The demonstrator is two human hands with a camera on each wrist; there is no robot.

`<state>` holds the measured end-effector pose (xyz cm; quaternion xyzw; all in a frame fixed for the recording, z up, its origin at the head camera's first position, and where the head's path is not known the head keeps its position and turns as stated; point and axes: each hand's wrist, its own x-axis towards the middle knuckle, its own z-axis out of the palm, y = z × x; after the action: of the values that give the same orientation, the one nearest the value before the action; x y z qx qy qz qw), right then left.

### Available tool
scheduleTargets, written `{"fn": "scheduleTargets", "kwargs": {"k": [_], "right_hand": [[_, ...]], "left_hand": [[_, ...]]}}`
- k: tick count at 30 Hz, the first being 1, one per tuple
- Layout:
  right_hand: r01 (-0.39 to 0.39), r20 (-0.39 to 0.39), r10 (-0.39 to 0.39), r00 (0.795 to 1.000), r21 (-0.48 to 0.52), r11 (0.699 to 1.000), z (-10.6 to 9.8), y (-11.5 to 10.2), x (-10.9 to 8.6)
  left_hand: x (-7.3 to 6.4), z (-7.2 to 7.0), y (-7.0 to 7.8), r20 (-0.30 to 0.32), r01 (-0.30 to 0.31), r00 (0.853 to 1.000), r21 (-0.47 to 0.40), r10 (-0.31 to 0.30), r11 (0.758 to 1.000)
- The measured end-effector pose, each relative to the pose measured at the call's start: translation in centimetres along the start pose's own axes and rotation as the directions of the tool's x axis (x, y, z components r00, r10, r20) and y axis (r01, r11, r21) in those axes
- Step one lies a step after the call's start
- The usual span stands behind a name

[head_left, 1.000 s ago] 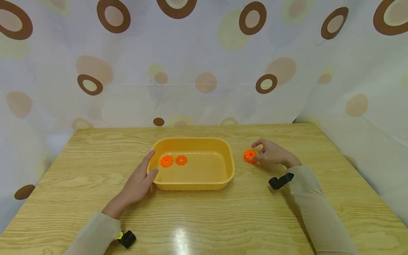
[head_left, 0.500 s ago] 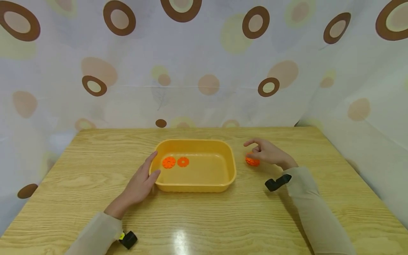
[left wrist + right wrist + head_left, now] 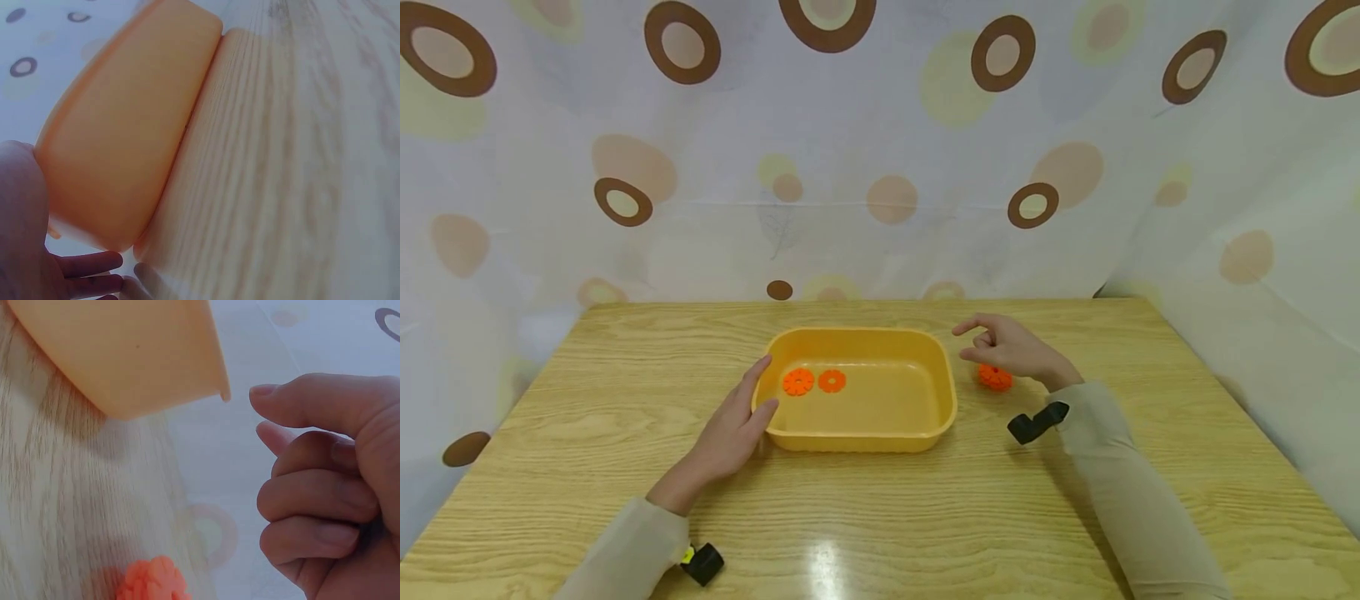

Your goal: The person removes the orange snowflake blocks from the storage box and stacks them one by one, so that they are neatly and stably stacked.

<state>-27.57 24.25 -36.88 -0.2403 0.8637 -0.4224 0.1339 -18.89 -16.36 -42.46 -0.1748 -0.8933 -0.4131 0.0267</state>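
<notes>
My left hand point(image 3: 724, 433) holds the left end of a yellow plastic tray point(image 3: 857, 442), its thumb over the rim and other fingers against the outside in the left wrist view. Two orange notched plastic discs point(image 3: 798, 382) lie flat inside the tray, near its left end. Between the tray and the right sleeve is my right hand point(image 3: 1011, 346), raised over the table. Its thumb and index finger reach out with a gap between them, while the other fingers bend toward the palm; nothing shows in its grasp. Partly beneath it sits a small heap of orange discs point(image 3: 996, 379).
A wood-grain table point(image 3: 865, 517) carries everything. A patterned cloth point(image 3: 887, 150) hangs behind it and along the right side. Black wrist cameras point(image 3: 1037, 422) stick out beside both sleeves.
My right hand has moved left from the orange heap toward the tray, uncovering part of the heap. The left hand and the tray stay in place. The head view has shifted slightly.
</notes>
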Motion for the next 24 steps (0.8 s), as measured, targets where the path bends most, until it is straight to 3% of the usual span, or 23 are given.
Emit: {"fn": "scheduleTargets", "kwargs": {"k": [6, 16, 24], "right_hand": [[0.042, 0.003, -0.041, 0.999, -0.043, 0.998, 0.4, -0.9, 0.7], [0.020, 0.028, -0.020, 0.999, -0.024, 0.999, 1.0, -2.5, 1.9], [0.055, 0.052, -0.053, 0.997, -0.052, 0.997, 1.5, -4.0, 3.3]], "left_hand": [[0.0, 0.0, -0.2, 0.014, 0.017, 1.000, 0.003, -0.017, 1.000], [0.1, 0.0, -0.3, 0.019, 0.025, 0.999, -0.001, -0.025, 1.000], [0.1, 0.0, -0.3, 0.024, 0.031, 0.999, -0.008, -0.031, 0.999]]}}
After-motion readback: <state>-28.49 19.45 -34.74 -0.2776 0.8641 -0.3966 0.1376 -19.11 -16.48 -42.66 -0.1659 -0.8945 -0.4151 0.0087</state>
